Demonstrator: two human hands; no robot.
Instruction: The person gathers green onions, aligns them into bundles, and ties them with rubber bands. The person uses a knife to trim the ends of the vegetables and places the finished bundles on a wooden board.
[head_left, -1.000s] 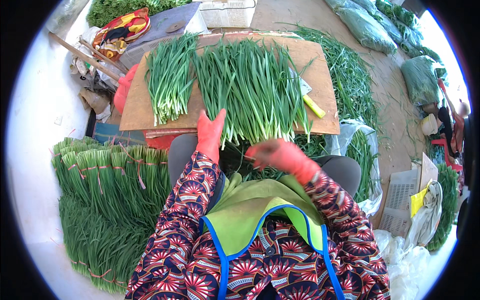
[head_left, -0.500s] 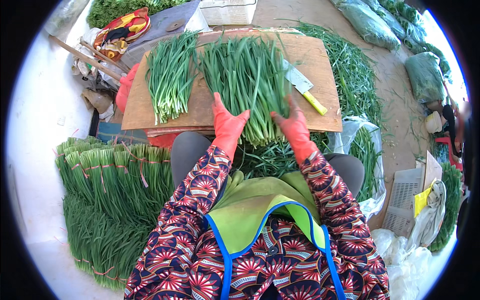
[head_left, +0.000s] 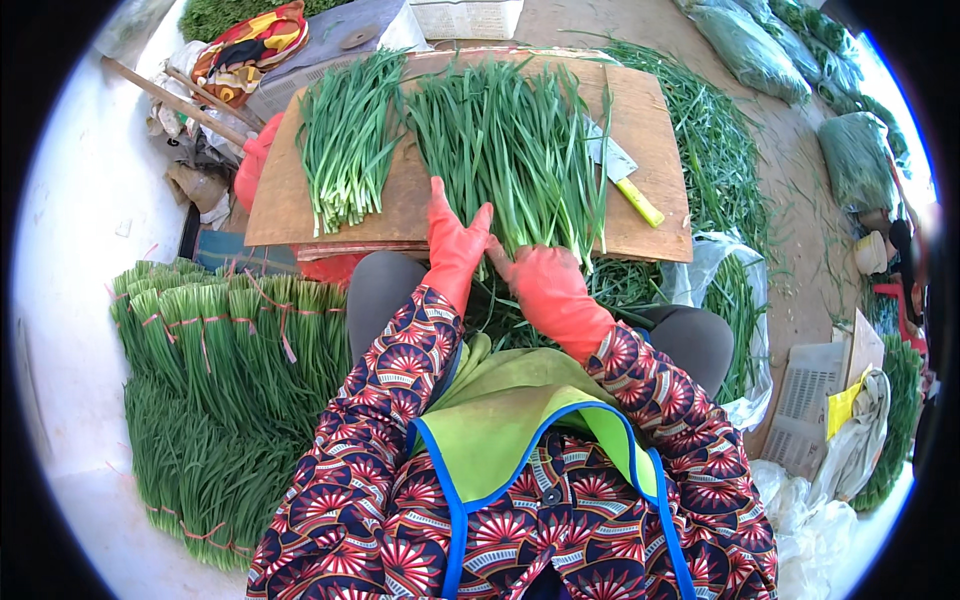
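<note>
A wide loose pile of green chives (head_left: 500, 150) lies on the wooden board (head_left: 285, 215) before me, its pale stem ends toward me. My left hand (head_left: 457, 245), in a red rubber glove, rests at the near left edge of this pile with thumb and fingers spread. Across the stem ends sits my right hand (head_left: 555, 290), gloved alike, back upward, fingers bent onto the chives and thumb reaching toward the left hand. Its fingertips are hidden. Left on the board is a smaller chive bunch (head_left: 350, 140). A knife (head_left: 618, 165) with a yellow handle lies right, partly under leaves.
Tied chive bundles (head_left: 225, 400) are stacked at my left. Loose leaves (head_left: 700, 140) cover the floor right of the board, near a clear plastic bag (head_left: 760, 350). A pale crate (head_left: 805, 400) stands at the right; filled bags (head_left: 745, 50) lie far right.
My right hand has moved from the pile's right side left and inward over the stem ends, turning back upward. My left hand stays nearly in place. The chives spread farther right, over the blade.
</note>
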